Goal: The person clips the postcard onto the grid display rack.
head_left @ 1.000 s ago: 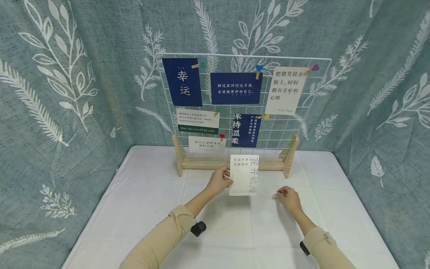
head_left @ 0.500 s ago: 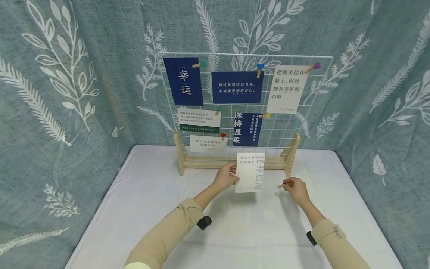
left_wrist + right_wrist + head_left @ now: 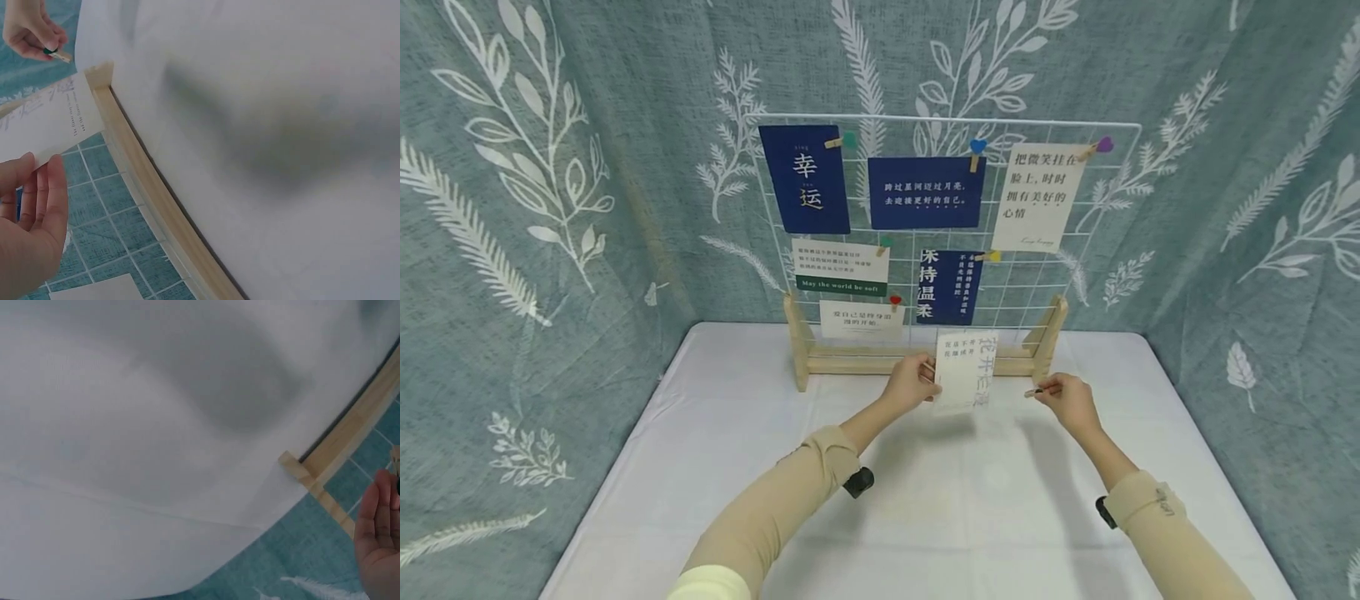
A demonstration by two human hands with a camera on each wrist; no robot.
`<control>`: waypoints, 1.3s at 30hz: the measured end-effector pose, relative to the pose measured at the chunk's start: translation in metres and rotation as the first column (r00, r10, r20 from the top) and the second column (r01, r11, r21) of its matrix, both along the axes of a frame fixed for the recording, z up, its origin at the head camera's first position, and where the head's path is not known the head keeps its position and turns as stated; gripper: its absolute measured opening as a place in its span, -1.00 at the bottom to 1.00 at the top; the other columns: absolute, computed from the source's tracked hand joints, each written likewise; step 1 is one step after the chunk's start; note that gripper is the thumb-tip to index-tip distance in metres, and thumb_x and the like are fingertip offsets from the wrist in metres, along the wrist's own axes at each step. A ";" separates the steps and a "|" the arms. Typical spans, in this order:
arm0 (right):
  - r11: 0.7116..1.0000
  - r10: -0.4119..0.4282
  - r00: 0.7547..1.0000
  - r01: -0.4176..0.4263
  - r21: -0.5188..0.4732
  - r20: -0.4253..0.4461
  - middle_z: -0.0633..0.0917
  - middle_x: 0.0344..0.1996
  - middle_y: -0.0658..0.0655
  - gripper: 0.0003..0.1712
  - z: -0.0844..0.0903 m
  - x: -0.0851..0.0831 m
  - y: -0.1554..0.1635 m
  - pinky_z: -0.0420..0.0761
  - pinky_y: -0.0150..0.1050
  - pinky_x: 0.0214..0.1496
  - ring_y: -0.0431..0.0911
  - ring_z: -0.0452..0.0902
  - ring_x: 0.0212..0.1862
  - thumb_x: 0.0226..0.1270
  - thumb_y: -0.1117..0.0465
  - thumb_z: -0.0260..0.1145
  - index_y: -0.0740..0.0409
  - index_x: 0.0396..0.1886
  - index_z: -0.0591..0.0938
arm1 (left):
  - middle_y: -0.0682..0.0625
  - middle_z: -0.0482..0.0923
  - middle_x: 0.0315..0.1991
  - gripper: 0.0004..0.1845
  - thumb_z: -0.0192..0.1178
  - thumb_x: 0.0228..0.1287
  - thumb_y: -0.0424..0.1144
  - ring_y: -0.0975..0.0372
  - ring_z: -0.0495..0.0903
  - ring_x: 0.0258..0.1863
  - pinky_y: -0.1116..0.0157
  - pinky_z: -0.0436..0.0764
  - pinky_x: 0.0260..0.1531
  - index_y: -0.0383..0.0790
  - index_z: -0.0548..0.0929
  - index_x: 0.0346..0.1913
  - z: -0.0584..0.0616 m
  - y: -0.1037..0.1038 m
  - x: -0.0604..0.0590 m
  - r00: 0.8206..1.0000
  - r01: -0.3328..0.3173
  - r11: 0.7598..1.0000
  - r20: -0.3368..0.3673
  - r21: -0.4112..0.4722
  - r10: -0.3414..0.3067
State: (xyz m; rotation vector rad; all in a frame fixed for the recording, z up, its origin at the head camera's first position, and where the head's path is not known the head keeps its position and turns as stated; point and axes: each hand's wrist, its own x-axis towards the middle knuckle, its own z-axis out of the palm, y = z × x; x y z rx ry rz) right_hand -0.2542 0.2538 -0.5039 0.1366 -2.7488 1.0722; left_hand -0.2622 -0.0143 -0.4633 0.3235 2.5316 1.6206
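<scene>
My left hand (image 3: 912, 383) pinches the left edge of a white card (image 3: 961, 375) printed with grey Chinese characters. The card stands upright in the air just before the lower right of the white wire grid (image 3: 1015, 292). To the right of it my right hand (image 3: 1070, 404) pinches a small wooden clothespin (image 3: 1032, 393), apart from the card. In the left wrist view the clothespin (image 3: 61, 56) shows a dark green bit by the fingers. Only part of the right hand (image 3: 382, 537) shows in the right wrist view.
Several cards hang clipped on the grid, among them a blue card (image 3: 949, 287) with a yellow clip and a white card (image 3: 862, 320) with a red-heart clip. A wooden base (image 3: 850, 365) holds the grid on the white-covered table (image 3: 737, 400). Patterned curtains surround it.
My left hand has carried the white card rightward and up toward the grid. The right hand, with the clothespin, has moved up and slightly right, toward the stand.
</scene>
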 end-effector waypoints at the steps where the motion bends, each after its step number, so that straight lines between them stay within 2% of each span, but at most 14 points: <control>1: 1.000 0.001 1.000 -0.001 0.001 -0.007 0.67 -0.38 0.45 -0.82 0.002 -0.001 0.001 0.67 -0.12 -0.31 0.20 0.64 -0.33 0.13 0.46 0.31 0.55 -0.28 0.60 | -0.31 0.60 -0.34 -0.75 0.24 0.02 -0.63 0.11 0.63 -0.46 0.34 0.69 -0.49 -0.52 0.53 -0.18 0.001 0.001 -0.001 1.000 0.000 1.000 0.001 -0.001 0.000; 9: 0.999 -0.011 0.997 0.009 -0.031 -0.074 0.67 -0.41 0.44 -0.81 0.024 -0.006 0.012 0.67 -0.22 -0.38 0.19 0.65 -0.36 0.20 0.44 0.28 0.55 -0.26 0.57 | -0.19 0.55 -0.43 -0.80 0.27 0.01 -0.61 0.25 0.53 -0.51 0.39 0.68 -0.50 -0.49 0.51 -0.27 0.011 0.009 -0.010 1.000 -0.009 1.000 0.009 -0.017 0.009; 13: 0.998 -0.010 0.995 0.003 -0.070 -0.101 0.67 -0.37 0.47 -0.79 0.034 -0.010 0.014 0.69 -0.16 -0.28 0.23 0.66 -0.30 0.27 0.43 0.22 0.56 -0.19 0.54 | -0.20 0.57 -0.42 -0.82 0.28 0.01 -0.60 0.25 0.52 -0.51 0.40 0.68 -0.50 -0.48 0.52 -0.30 0.015 0.013 -0.015 1.000 -0.015 0.999 -0.001 -0.044 0.015; 20: 0.999 -0.017 0.995 0.013 -0.048 -0.101 0.68 -0.26 0.48 -0.70 0.045 -0.012 0.020 0.65 0.04 -0.13 0.25 0.66 -0.20 0.32 0.37 0.20 0.55 -0.06 0.50 | -0.26 0.60 -0.36 -0.82 0.28 0.05 -0.57 0.24 0.53 -0.50 0.40 0.68 -0.51 -0.47 0.54 -0.27 0.021 0.019 -0.021 1.000 -0.021 0.996 -0.001 -0.089 0.021; 26: 0.998 -0.018 0.994 0.012 -0.058 -0.105 0.66 -0.25 0.51 -0.72 0.055 -0.016 0.023 0.66 -0.03 -0.13 0.27 0.65 -0.18 0.31 0.38 0.20 0.57 -0.11 0.51 | -0.24 0.61 -0.34 -0.83 0.29 0.07 -0.53 0.24 0.53 -0.46 0.41 0.66 -0.51 -0.44 0.57 -0.25 0.024 0.025 -0.026 1.000 -0.015 0.992 0.001 -0.124 0.015; 34: 0.992 -0.082 0.981 0.064 -0.109 -0.173 0.67 -0.36 0.48 -0.78 0.066 -0.029 0.018 0.69 -0.28 -0.30 0.25 0.67 -0.28 0.27 0.39 0.25 0.53 -0.20 0.55 | -0.24 0.60 -0.36 -0.85 0.29 0.08 -0.53 0.21 0.53 -0.47 0.36 0.69 -0.47 -0.45 0.59 -0.26 0.024 0.036 -0.034 0.997 -0.074 0.993 -0.006 -0.094 0.074; 36: 0.992 -0.104 0.977 0.088 -0.095 -0.184 0.68 -0.37 0.47 -0.78 0.068 -0.032 0.017 0.69 -0.23 -0.31 0.25 0.67 -0.29 0.27 0.38 0.25 0.53 -0.20 0.55 | -0.24 0.61 -0.35 -0.85 0.29 0.08 -0.52 0.20 0.55 -0.46 0.37 0.69 -0.48 -0.46 0.60 -0.25 0.023 0.040 -0.037 0.997 -0.080 0.994 -0.008 -0.076 0.079; 39: 0.990 -0.133 0.969 0.120 -0.075 -0.210 0.68 -0.37 0.46 -0.78 0.073 -0.035 0.018 0.67 -0.09 -0.28 0.24 0.66 -0.31 0.28 0.37 0.25 0.52 -0.20 0.57 | -0.26 0.63 -0.34 -0.84 0.29 0.10 -0.49 0.13 0.61 -0.42 0.41 0.67 -0.49 -0.45 0.62 -0.23 0.020 0.046 -0.042 0.996 -0.078 0.995 -0.048 -0.058 0.076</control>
